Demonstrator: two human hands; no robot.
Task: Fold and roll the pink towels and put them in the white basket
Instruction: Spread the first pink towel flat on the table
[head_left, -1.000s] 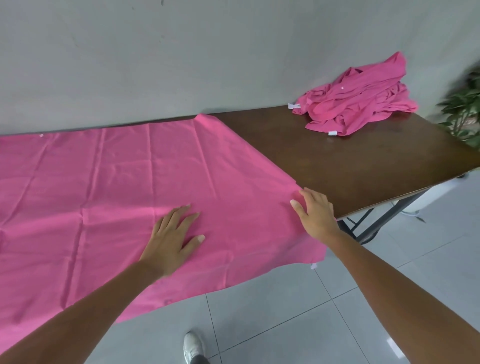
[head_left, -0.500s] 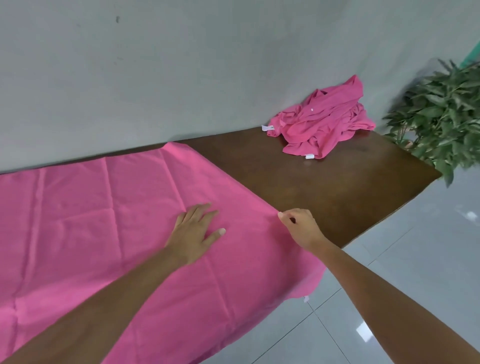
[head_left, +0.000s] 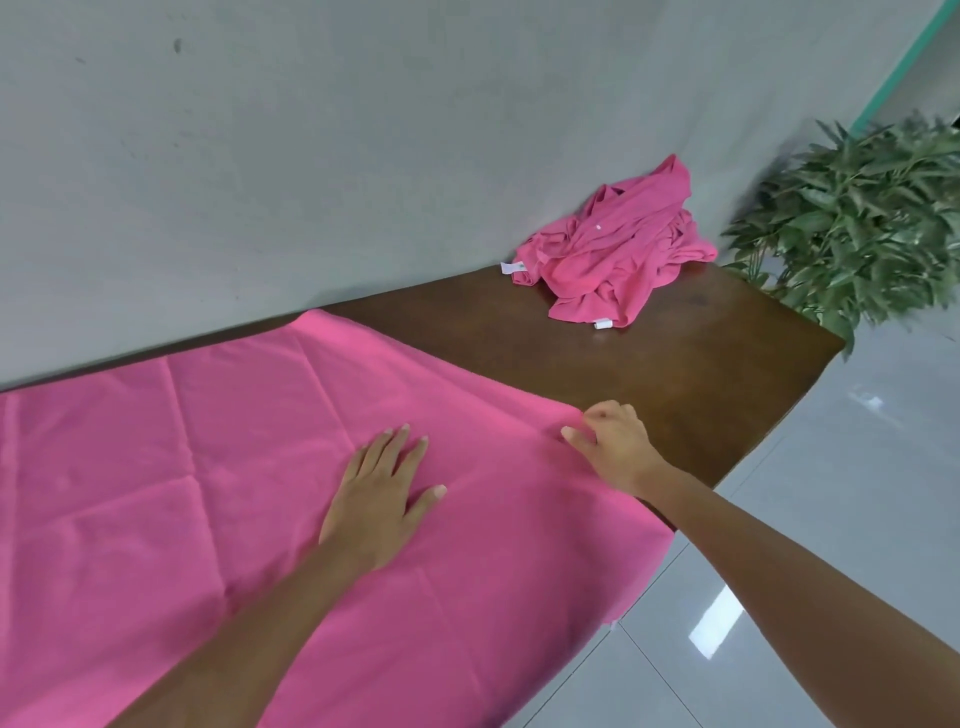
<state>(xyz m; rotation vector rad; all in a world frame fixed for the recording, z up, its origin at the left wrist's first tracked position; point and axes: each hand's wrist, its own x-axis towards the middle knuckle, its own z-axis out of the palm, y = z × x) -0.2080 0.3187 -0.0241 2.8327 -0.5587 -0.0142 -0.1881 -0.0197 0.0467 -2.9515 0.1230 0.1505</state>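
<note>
- 1 pink towel (head_left: 218, 467) spread flat
- 1 heap of pink towels (head_left: 618, 254), crumpled; number of towels in it cannot be told
- 2 white tags (head_left: 511, 267) visible on the heap
- 1 brown table (head_left: 701, 374)
- 2 hands: 1 left hand (head_left: 382, 493), 1 right hand (head_left: 615, 447)
- 1 green plant (head_left: 862, 223)
- 1 grey wall (head_left: 311, 156)
- 1 tiled floor (head_left: 857, 493)

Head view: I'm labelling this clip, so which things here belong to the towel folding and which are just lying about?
Part of the job:
spread pink towel
crumpled pink towels
left hand, pressing flat
right hand, pinching the edge
table

Just there:
potted plant
wall
</note>
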